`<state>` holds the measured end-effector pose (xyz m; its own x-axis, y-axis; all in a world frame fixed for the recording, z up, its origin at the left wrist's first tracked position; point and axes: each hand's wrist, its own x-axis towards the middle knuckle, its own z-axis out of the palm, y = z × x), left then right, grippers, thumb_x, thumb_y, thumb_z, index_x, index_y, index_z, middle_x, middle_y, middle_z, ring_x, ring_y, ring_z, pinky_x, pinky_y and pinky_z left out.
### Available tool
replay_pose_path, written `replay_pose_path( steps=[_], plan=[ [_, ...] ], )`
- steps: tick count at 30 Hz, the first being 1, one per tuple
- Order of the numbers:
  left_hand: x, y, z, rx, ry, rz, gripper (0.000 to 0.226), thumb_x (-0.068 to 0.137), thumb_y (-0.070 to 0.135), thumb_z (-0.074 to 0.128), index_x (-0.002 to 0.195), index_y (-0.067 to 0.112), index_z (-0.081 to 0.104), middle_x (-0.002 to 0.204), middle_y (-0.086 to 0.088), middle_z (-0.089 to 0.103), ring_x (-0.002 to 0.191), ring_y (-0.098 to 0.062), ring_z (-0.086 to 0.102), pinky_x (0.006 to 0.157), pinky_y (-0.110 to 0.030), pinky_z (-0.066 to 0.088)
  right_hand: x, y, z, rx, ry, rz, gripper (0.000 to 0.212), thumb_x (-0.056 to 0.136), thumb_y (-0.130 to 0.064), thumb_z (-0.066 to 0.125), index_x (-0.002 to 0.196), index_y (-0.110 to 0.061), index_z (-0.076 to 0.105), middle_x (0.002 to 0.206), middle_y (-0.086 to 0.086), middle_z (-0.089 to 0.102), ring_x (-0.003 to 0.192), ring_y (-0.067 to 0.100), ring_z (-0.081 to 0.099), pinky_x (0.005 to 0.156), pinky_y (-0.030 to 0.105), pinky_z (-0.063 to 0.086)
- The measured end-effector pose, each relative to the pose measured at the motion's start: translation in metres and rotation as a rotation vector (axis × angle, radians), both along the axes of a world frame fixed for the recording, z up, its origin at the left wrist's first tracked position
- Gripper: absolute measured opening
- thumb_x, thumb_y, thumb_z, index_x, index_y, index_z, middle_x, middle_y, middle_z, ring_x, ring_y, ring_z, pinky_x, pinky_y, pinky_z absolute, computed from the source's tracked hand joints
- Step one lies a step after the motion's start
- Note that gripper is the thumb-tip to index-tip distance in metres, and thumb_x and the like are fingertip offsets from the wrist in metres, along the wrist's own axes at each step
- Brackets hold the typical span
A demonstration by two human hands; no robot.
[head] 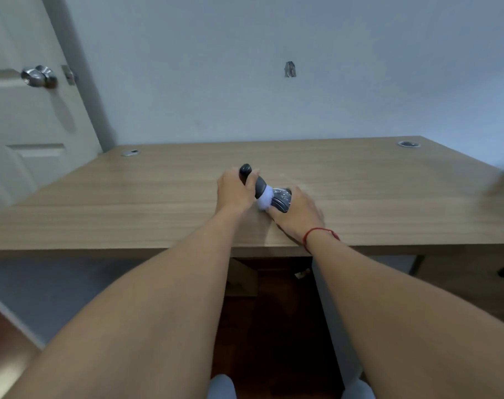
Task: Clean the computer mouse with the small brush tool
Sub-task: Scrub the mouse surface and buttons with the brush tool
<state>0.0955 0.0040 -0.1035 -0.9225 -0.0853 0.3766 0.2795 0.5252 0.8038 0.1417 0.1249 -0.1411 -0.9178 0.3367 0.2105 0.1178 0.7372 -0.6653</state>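
Near the middle of the frame, your left hand [235, 190] is wrapped in a fist around the dark grey, rounded plastic handle of the small brush tool [255, 184], whose black end sticks up past your knuckles toward the upper left. The brush slants down to the right, and its pale lavender tuft of soft bristles [265, 200] presses against the left side of the black and grey computer mouse [282, 198]. Your right hand [298, 211] cups that mouse from the right and from below, fingers curled around it so that only its upper face with the buttons shows; the mouse is tilted up on its side, held just above or on the light brown wood-grain desk [130, 203], and you cannot tell which. A thin red string bracelet [317, 234] circles your right wrist at the front edge of the desk. Both bare forearms reach in from the bottom of the frame. Two round silver cable grommets sit at the back corners of the desk, one at the left [130, 152] and one at the right [408, 144]. In the upper left stands a white panelled door with a shiny metal knob [37, 76], and a pale blue-grey wall [274, 110] fills the top of the frame.
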Motion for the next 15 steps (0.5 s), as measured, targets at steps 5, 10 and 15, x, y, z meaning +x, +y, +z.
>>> replay_pose_path(
  steps=[5,10,15],
  plan=[
    [0.005,-0.003,-0.012,-0.117,-0.034,0.108,0.038,0.094,0.030,0.054,0.100,-0.007,0.060,0.108,-0.024,0.064,0.102,-0.039,0.058,0.079,-0.038,0.044,0.001,0.002,-0.002,-0.018,0.010,0.013,0.055,0.079,-0.050,0.071,0.124,-0.022,0.056,0.120,0.000,0.067,0.113,0.026,0.062,0.100,0.044,0.048],
    [-0.002,0.006,0.007,-0.050,0.111,0.047,0.038,0.095,0.031,0.052,0.093,-0.006,0.060,0.097,-0.027,0.065,0.095,-0.040,0.058,0.070,-0.034,0.039,0.001,0.003,-0.001,-0.005,0.010,0.012,0.055,0.079,-0.050,0.072,0.124,-0.024,0.056,0.119,-0.002,0.067,0.112,0.026,0.061,0.099,0.042,0.048],
    [-0.005,0.011,0.000,-0.189,0.063,0.042,0.042,0.096,0.032,0.050,0.106,-0.007,0.058,0.111,-0.027,0.062,0.107,-0.039,0.056,0.087,-0.040,0.043,0.000,0.002,-0.001,-0.012,0.023,0.017,0.048,0.079,-0.054,0.069,0.115,-0.025,0.059,0.109,-0.002,0.069,0.103,0.026,0.064,0.094,0.042,0.050]
  ],
)
